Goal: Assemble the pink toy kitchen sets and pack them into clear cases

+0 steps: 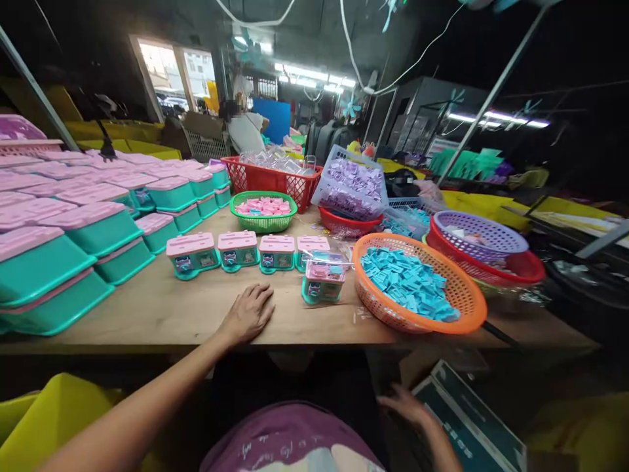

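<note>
My left hand (249, 312) lies palm down on the wooden table (314, 324), fingers spread, holding nothing. In front of it stand several small pink-lidded teal boxes with pictured fronts, among them the leftmost box (192, 254) and a middle box (276, 254). A nearer box (324, 280) stands right of that hand, with a clear plastic piece (327, 258) at its top. Below the table's front edge my right hand (407, 405) hangs beside a dark green carton (472, 419). It is blurred, its fingers look stretched out, and I see nothing in them.
Stacked pink-and-teal boxes (108, 223) fill the left side. An orange basket (472, 308) holds turquoise pieces; a green basket (268, 224) holds pink ones. Behind are a red crate (255, 178) of clear parts and a tilted bin (327, 174) of lilac pieces. A person (247, 133) is farther back.
</note>
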`<action>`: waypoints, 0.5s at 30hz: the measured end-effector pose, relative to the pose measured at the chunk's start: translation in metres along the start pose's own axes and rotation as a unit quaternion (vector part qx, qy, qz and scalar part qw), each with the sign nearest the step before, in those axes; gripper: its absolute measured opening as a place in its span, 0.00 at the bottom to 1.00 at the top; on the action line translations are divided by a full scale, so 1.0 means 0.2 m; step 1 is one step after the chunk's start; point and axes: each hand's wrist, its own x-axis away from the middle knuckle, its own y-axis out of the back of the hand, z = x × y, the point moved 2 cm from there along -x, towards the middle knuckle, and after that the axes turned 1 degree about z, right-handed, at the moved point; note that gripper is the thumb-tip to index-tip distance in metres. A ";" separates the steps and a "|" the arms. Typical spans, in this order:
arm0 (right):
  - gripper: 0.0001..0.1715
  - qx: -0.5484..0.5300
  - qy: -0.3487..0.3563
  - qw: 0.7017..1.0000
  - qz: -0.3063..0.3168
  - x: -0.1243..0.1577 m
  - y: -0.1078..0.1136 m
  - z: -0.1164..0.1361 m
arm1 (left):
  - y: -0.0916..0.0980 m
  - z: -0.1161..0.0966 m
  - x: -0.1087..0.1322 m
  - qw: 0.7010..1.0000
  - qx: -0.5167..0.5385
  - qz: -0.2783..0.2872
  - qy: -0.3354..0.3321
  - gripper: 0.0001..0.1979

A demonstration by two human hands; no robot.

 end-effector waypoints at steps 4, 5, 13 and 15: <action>0.38 0.019 0.136 0.985 0.102 0.11 0.21 0.10 | 0.00 0.03 0.01 0.996 0.059 -0.067 -0.011 0.20; 0.39 0.027 0.171 0.980 0.101 0.14 0.24 0.14 | 0.03 0.03 -0.01 0.992 0.074 -0.100 -0.013 0.20; 0.33 0.156 0.262 0.942 0.143 0.18 0.01 0.44 | 0.41 -0.37 -0.54 0.992 0.011 0.042 -0.122 0.50; 0.31 0.184 0.281 0.929 0.154 0.17 -0.07 0.48 | 0.42 -0.43 -0.69 0.986 0.011 0.097 -0.136 0.55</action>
